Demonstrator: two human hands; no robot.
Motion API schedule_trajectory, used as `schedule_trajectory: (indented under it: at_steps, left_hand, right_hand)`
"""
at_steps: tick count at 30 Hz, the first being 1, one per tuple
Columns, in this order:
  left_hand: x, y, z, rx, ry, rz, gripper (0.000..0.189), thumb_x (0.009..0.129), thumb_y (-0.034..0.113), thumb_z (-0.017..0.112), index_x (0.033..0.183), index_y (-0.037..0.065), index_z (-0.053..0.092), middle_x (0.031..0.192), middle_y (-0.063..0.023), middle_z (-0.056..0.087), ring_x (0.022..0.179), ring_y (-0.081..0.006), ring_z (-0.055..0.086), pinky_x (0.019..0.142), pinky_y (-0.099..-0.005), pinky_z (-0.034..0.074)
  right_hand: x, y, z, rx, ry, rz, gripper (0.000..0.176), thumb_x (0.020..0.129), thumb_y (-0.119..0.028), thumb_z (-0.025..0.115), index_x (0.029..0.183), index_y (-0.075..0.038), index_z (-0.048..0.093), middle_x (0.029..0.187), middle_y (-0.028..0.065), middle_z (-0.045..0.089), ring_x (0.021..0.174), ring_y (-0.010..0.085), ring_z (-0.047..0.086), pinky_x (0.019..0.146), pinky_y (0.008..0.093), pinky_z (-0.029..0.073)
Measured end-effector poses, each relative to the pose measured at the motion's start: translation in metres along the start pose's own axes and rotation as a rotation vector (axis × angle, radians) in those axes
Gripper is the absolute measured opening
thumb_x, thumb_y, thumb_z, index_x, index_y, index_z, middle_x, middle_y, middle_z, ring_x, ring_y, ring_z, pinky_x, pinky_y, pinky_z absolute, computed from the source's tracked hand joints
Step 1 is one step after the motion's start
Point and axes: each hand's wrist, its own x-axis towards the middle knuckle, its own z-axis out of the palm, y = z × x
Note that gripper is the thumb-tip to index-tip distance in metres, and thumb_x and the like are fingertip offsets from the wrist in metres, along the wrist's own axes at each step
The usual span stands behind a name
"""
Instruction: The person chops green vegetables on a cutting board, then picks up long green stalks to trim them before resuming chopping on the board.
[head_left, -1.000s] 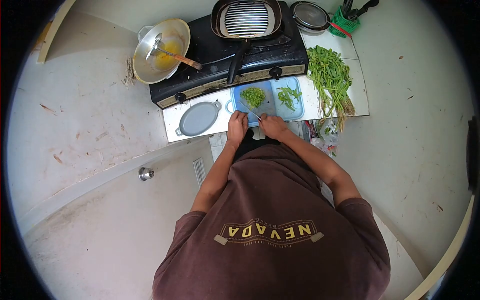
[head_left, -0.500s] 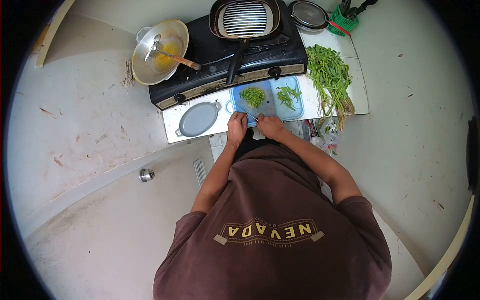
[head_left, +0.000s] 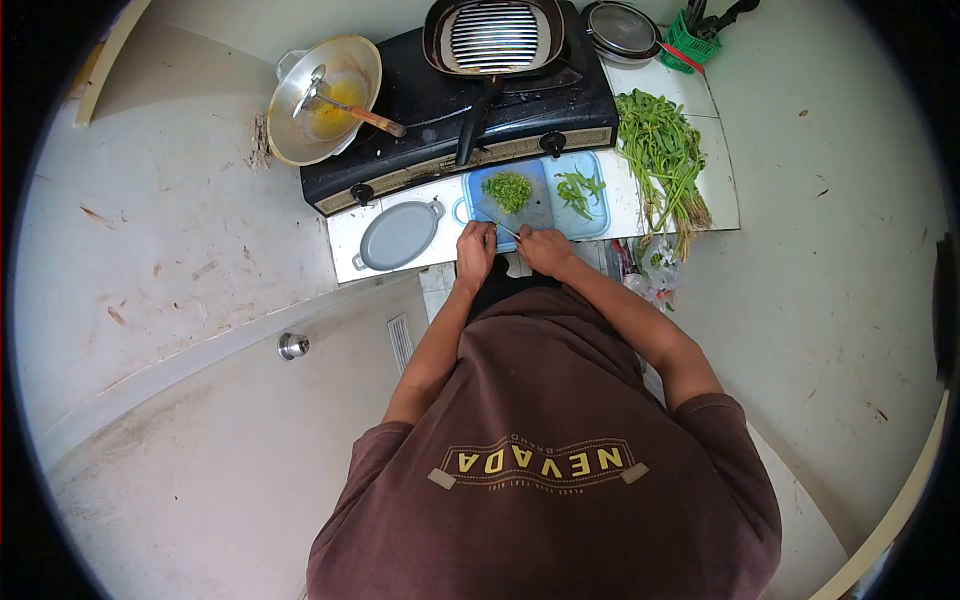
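My right hand (head_left: 544, 249) is closed around the handle of a knife (head_left: 498, 223), whose blade points up and left over the near edge of a blue cutting board (head_left: 540, 214). Beside the blade, my left hand (head_left: 476, 249) has its fingers curled together at the board's near left corner; what they pinch, if anything, is hidden. A mound of finely chopped greens (head_left: 508, 191) lies on the board's left half. Several loose green leaves (head_left: 579, 192) rest on its right half.
Behind the board stands a black gas stove (head_left: 420, 125) bearing a grill pan (head_left: 494, 38) and a wok (head_left: 290, 110) with a ladle. A grey oval plate (head_left: 400, 236) is at left. Leafy greens with roots (head_left: 662, 150), strainers (head_left: 622, 30) and a green basket (head_left: 690, 45) are at right.
The whole view shifts very slightly. My hands and the knife stay at the board's near edge, with hardly any visible movement.
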Motion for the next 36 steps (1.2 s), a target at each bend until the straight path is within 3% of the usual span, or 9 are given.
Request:
schedule_trajectory:
  at_steps: [3,15,36]
  left_hand:
    - [-0.001,0.0,0.002,-0.027,0.066,0.085,0.011,0.09,0.003,0.065,0.096,-0.002,0.073,0.088,-0.02,0.067,0.081,-0.0371,0.067,0.074,-0.044,0.053]
    - [0.0,0.008,0.0,-0.049,0.025,-0.021,0.011,0.086,0.0,0.066,0.095,-0.002,0.071,0.09,-0.0205,0.064,0.084,-0.041,0.065,0.077,-0.0455,0.053]
    - [0.0,0.005,0.003,-0.081,0.072,0.031,0.007,0.085,0.0,0.066,0.091,-0.002,0.069,0.085,-0.0193,0.062,0.079,-0.0399,0.063,0.073,-0.045,0.052]
  right_hand:
    - [-0.007,0.005,0.001,-0.005,-0.003,0.003,0.038,0.103,-0.035,0.049,0.101,0.002,0.056,0.079,0.0238,0.072,0.078,0.043,0.072,0.072,0.053,0.057]
    - [-0.018,0.01,-0.004,-0.036,0.04,-0.009,0.036,0.102,-0.033,0.05,0.1,0.002,0.057,0.074,0.022,0.071,0.072,0.0409,0.072,0.067,0.0525,0.057]
    - [-0.005,0.007,-0.002,-0.025,0.114,-0.035,0.033,0.101,-0.032,0.054,0.097,0.001,0.056,0.069,0.0221,0.069,0.065,0.0409,0.07,0.062,0.052,0.056]
